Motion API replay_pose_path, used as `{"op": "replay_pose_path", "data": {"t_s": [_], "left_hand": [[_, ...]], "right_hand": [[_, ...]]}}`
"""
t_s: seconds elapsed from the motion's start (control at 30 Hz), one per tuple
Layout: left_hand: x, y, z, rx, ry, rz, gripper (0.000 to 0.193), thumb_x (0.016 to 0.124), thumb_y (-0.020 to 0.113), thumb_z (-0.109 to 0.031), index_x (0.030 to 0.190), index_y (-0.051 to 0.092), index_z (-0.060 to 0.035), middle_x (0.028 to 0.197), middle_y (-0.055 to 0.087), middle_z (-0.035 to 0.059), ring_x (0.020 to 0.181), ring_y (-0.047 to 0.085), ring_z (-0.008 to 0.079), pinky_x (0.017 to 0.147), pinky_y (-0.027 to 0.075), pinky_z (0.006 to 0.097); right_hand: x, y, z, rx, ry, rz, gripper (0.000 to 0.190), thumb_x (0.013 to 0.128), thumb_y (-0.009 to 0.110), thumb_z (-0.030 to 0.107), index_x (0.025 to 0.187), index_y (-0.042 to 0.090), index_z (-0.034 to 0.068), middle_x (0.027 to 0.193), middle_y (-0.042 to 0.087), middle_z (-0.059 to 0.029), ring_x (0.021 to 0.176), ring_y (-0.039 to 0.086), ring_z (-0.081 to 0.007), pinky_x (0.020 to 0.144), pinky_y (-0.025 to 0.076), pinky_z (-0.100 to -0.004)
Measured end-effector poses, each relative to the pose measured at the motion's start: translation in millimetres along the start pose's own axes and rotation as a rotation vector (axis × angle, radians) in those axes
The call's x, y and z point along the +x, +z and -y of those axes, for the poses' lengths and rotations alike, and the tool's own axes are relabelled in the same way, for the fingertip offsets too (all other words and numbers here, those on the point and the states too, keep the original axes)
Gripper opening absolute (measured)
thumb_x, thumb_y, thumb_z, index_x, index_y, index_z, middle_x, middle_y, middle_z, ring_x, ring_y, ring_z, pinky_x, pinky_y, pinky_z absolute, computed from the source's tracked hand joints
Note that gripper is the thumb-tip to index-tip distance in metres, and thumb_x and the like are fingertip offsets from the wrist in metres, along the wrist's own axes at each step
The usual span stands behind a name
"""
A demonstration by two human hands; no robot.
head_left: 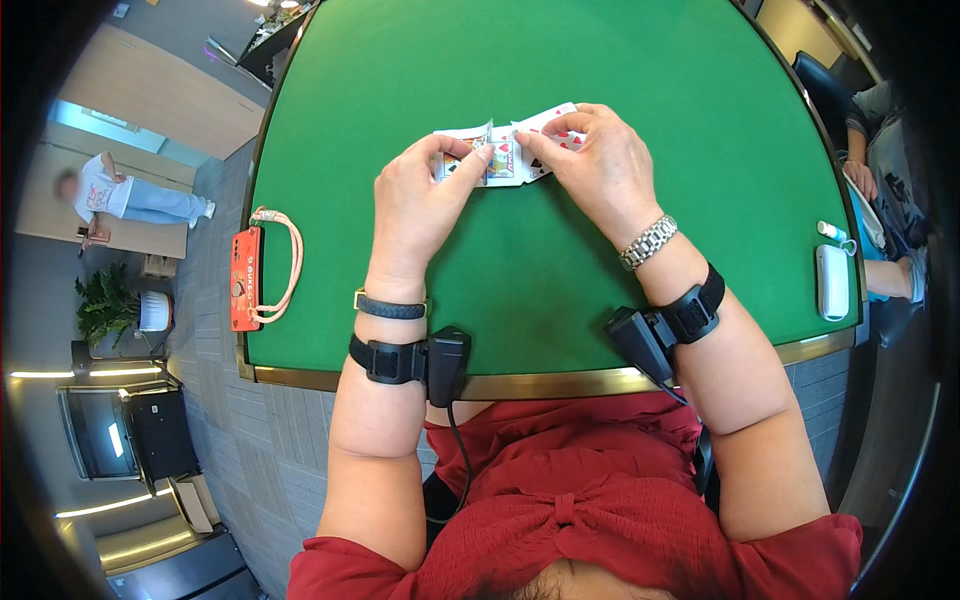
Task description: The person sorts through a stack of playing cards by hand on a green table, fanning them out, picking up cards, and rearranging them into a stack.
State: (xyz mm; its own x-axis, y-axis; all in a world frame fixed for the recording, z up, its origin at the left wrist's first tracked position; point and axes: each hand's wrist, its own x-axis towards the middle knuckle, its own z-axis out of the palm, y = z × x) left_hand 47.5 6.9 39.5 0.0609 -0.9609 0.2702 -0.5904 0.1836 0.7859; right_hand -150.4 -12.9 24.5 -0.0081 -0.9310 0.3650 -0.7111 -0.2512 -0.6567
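Both hands are over the green felt tabletop (540, 300), near its middle, with playing cards between them. My left hand (420, 187) grips cards at the left between thumb and fingers, and one card there stands on edge beside the thumb. A face card with a red heart (505, 161) lies between the hands. At the right, my right hand (600, 165) pinches fanned cards (544, 120) with red and black pips; its fingers cover part of them. How many cards there are cannot be told.
A red phone (247, 279) with a looped strap lies at the table's left edge. A white case (832, 282) and a small white bottle (829, 230) are at the right edge. One person (105, 187) stands far left; people sit beyond the right edge.
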Motion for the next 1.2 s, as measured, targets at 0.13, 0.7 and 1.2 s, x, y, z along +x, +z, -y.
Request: {"op": "replay_pose_path", "data": {"t_s": [0.13, 0.7, 1.2], "left_hand": [[0.6, 1.0, 4.3, 0.266, 0.145, 0.034, 0.036, 0.082, 0.079, -0.030, 0.100, 0.068, -0.0015, 0.094, 0.068, 0.0132, 0.085, 0.069, 0.0255, 0.071, 0.053, 0.0371], [2.2, 18.5, 13.5, -0.234, 0.009, 0.120, 0.064, 0.086, 0.067, 0.005, 0.145, 0.046, -0.0117, 0.117, 0.056, 0.0071, 0.110, 0.058, 0.0178, 0.098, 0.049, 0.0310], [-3.2, 27.0, 8.6, -0.093, 0.196, 0.193, 0.070, 0.089, 0.071, -0.014, 0.150, 0.037, -0.0107, 0.141, 0.044, 0.0185, 0.128, 0.049, 0.0332, 0.108, 0.043, 0.0444]], "right_hand": [[2.0, 16.6, -15.9, 0.122, -0.072, -0.090, 0.038, 0.085, 0.075, 0.034, 0.107, 0.071, 0.004, 0.095, 0.069, -0.0129, 0.086, 0.069, -0.0286, 0.082, 0.056, -0.0394], [9.1, 17.2, -8.9, 0.844, 0.264, 0.025, 0.028, 0.096, 0.065, 0.030, 0.099, 0.074, 0.003, 0.090, 0.072, -0.0053, 0.080, 0.063, -0.0110, 0.074, 0.051, -0.0270], [-2.5, 34.6, 0.2, 0.780, 0.083, 0.038, 0.030, 0.100, 0.055, 0.026, 0.114, 0.066, 0.001, 0.104, 0.070, -0.0113, 0.098, 0.065, -0.0185, 0.084, 0.052, -0.0318]]}}
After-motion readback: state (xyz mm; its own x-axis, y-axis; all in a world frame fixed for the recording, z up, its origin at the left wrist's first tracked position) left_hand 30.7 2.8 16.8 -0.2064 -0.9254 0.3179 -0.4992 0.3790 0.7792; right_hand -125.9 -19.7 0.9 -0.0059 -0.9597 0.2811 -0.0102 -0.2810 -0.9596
